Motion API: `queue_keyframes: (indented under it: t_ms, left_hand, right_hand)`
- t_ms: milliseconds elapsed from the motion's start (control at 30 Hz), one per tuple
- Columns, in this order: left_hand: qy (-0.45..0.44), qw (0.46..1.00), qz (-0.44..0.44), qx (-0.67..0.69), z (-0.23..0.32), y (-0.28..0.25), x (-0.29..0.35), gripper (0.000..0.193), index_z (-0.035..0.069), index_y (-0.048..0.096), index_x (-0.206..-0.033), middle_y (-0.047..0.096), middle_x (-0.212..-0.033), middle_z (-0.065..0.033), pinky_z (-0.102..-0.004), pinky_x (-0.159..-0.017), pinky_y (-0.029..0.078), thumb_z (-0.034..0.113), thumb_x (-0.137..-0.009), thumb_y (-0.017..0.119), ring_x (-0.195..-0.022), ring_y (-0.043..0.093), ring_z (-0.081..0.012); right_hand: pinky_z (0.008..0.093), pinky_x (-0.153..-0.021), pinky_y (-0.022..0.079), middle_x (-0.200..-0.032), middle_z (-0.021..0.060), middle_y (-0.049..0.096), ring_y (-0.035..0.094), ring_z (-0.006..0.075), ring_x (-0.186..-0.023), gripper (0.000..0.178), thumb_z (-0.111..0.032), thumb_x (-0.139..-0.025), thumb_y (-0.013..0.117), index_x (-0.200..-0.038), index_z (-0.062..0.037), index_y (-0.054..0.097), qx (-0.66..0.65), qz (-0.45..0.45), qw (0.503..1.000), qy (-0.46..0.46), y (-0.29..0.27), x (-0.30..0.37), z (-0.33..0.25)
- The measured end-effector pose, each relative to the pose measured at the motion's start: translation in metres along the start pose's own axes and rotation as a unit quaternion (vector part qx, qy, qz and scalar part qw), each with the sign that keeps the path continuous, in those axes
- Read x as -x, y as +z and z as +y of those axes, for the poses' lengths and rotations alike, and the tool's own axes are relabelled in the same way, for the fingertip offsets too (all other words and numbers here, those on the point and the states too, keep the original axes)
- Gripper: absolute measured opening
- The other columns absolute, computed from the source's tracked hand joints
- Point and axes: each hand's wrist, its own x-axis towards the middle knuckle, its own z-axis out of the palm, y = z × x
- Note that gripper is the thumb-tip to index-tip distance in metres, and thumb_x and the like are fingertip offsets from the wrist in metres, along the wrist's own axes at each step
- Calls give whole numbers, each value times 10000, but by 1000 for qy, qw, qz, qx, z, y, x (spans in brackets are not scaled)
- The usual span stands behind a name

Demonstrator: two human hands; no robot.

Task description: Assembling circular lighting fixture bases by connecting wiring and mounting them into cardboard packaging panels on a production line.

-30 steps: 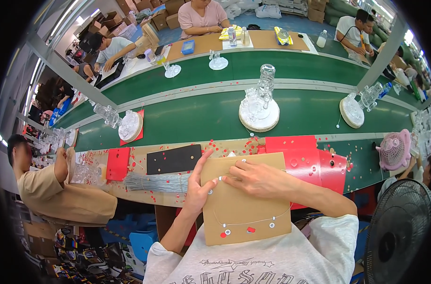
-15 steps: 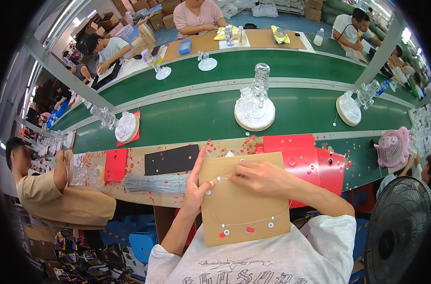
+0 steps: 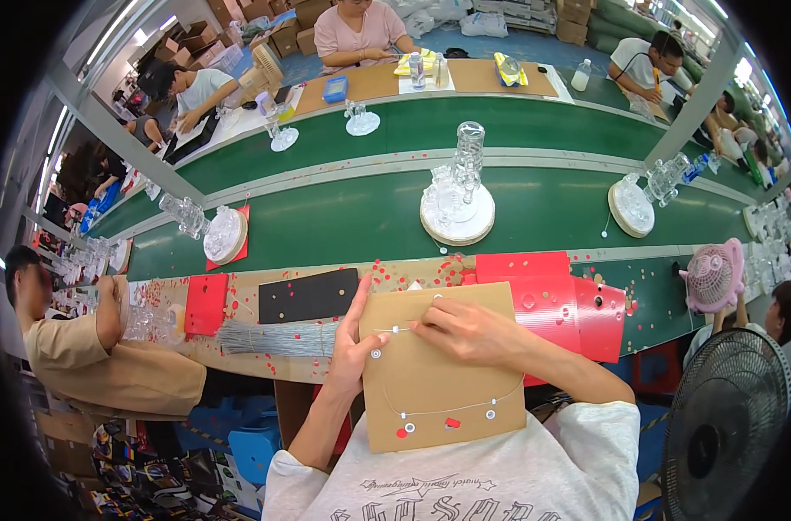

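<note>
A brown cardboard sheet leans against my front, tilted up toward me. My left hand grips its left edge, fingers behind and thumb on the face. A thin wire loops across the sheet and passes through small white clips, with round white washers nearby. My right hand is closed in a pinch on the upper stretch of wire, just right of the top left clip. Its fingers hide that part of the wire. Two red bits show low on the sheet.
Beyond the sheet lie a bundle of wires, a black board and red sheets. Clear glass-like pieces on round bases stand on the green belt. Fans, pink and black, stand right; co-workers sit around.
My right fingertips have shifted slightly left along the wire, closer to the clip. A short wire end now shows left of that clip. The whole view has turned a little.
</note>
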Motion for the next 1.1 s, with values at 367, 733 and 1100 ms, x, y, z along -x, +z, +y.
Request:
queue_keyframes:
  t_ms: [367, 733, 1100]
  left_hand:
    - [11, 1000, -4, 8, -5, 2, -2, 940, 72, 150, -1609, 256, -1624, -146, -345, -1163, 327, -91, -763, 525, -1434, 375, -227]
    - [168, 858, 96, -476, -2, -9, 9, 400, 72, 648, -1328, 474, -1493, -224, -390, -1138, 349, 69, -928, 632, -1416, 427, -328]
    - [335, 741, 70, -578, 10, 1, 3, 78, -27, 600, -806, 690, -897, -141, -340, -629, 552, -86, -829, 646, -949, 737, -335]
  right_hand:
    - [316, -791, 569, -968, 97, 575, 610, 215, -936, 299, -81, -747, 642, -1018, 45, 642, 42, 40, 998, -2, 11, -4, -7]
    - [407, -810, 550, -1110, 110, 606, 626, 262, -991, 334, -100, -784, 756, -1097, -16, 676, 6, 153, 962, 225, -22, 33, -22]
    - [350, -823, 574, -1242, 177, 656, 676, 252, -981, 437, -96, -688, 870, -1090, 0, 730, -131, 327, 784, 511, 14, 94, -102]
